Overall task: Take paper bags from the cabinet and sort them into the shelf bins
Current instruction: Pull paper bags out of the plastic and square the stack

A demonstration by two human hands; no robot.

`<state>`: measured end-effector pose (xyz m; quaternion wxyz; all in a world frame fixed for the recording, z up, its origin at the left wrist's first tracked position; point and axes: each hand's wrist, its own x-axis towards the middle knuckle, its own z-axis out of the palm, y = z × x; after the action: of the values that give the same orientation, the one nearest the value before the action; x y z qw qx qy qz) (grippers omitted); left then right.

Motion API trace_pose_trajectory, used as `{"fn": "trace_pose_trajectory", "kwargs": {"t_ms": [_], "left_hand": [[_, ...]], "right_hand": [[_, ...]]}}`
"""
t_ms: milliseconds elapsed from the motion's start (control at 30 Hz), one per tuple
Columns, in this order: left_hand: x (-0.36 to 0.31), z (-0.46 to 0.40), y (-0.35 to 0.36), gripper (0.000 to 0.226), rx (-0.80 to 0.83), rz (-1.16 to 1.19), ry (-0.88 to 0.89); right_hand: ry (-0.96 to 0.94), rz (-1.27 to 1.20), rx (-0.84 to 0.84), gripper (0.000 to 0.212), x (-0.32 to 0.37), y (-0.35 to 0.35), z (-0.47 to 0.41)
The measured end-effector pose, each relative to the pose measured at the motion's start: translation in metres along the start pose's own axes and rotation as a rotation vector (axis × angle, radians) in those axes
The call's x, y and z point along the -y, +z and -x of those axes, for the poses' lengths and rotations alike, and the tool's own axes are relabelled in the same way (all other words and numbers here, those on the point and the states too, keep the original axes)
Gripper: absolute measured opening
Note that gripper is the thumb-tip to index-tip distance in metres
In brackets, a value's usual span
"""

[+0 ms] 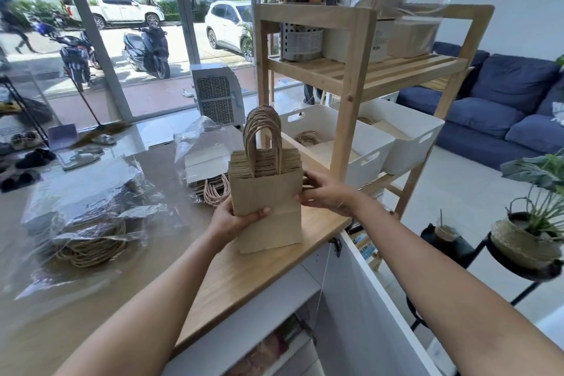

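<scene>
A stack of small brown paper bags (265,192) with twisted rope handles stands upright on the wooden counter (244,278), near its right end. My left hand (235,218) grips the stack's left side, thumb across the front. My right hand (328,195) presses on the stack's right edge. Behind the stack, a wooden shelf (348,113) carries two white bins (370,149) on its lower level, each with flat paper bags inside. The cabinet door (375,314) below the counter hangs open.
More paper bags in clear plastic wrap (88,223) lie on the counter's left; another wrapped pack (207,171) sits behind the stack. A metal holder of straws (300,40) and boxes fill the upper shelf. A plant stand (528,241) and a blue sofa (494,113) are to the right.
</scene>
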<state>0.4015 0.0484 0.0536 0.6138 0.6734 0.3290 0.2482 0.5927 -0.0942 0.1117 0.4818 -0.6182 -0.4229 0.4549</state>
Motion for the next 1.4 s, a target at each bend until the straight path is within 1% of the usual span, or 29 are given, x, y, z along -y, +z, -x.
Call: {"fn": "trace_pose_trajectory", "kwargs": {"t_ms": [133,267,367,433,533,633,700,833,933,1000,1100,1200,1333,1400], "left_hand": [[0.001,-0.003,-0.005,0.044,0.0,-0.065,-0.003],[-0.005,-0.005,-0.018,0.064,0.05,-0.143,0.05],[-0.019,-0.009,-0.031,0.063,0.105,-0.228,0.126],[-0.025,-0.011,-0.035,0.06,0.068,-0.288,0.163],[-0.027,-0.012,-0.032,0.058,-0.05,-0.368,0.229],[-0.024,-0.01,-0.026,0.06,-0.068,-0.399,0.223],[-0.024,-0.01,-0.025,0.067,-0.009,-0.414,0.184],[-0.037,-0.016,-0.039,0.085,0.212,-0.404,0.112],[-0.056,-0.021,-0.053,0.089,0.277,-0.419,0.088],[-0.064,-0.023,-0.059,0.086,0.298,-0.448,0.064],[-0.067,-0.026,-0.057,0.079,0.25,-0.531,0.047],[-0.065,-0.027,-0.052,0.075,0.173,-0.595,0.063],[-0.068,-0.026,-0.048,0.072,0.139,-0.662,0.102],[-0.069,-0.022,-0.049,0.07,0.095,-0.689,0.133]], "right_hand": [[0.001,0.081,0.008,0.064,0.006,0.002,0.003],[-0.02,0.128,-0.016,0.06,0.007,0.001,0.007],[-0.061,0.171,-0.039,0.056,0.006,0.004,0.008],[-0.081,0.186,-0.069,0.056,0.006,0.008,0.006],[-0.12,0.208,-0.122,0.061,0.011,0.009,0.0],[-0.084,0.229,-0.103,0.061,0.014,0.005,-0.002],[-0.059,0.243,-0.087,0.059,0.01,0.004,-0.001],[-0.031,0.281,-0.078,0.062,0.009,0.0,0.001],[0.021,0.305,-0.05,0.066,0.014,-0.004,0.001],[0.051,0.312,-0.016,0.07,0.018,-0.006,0.0],[0.082,0.301,0.022,0.071,0.02,-0.005,-0.003],[0.094,0.313,0.012,0.071,0.016,-0.005,-0.007],[0.095,0.328,-0.014,0.073,0.009,-0.008,-0.016],[0.092,0.338,-0.008,0.074,0.009,-0.008,-0.022]]}}
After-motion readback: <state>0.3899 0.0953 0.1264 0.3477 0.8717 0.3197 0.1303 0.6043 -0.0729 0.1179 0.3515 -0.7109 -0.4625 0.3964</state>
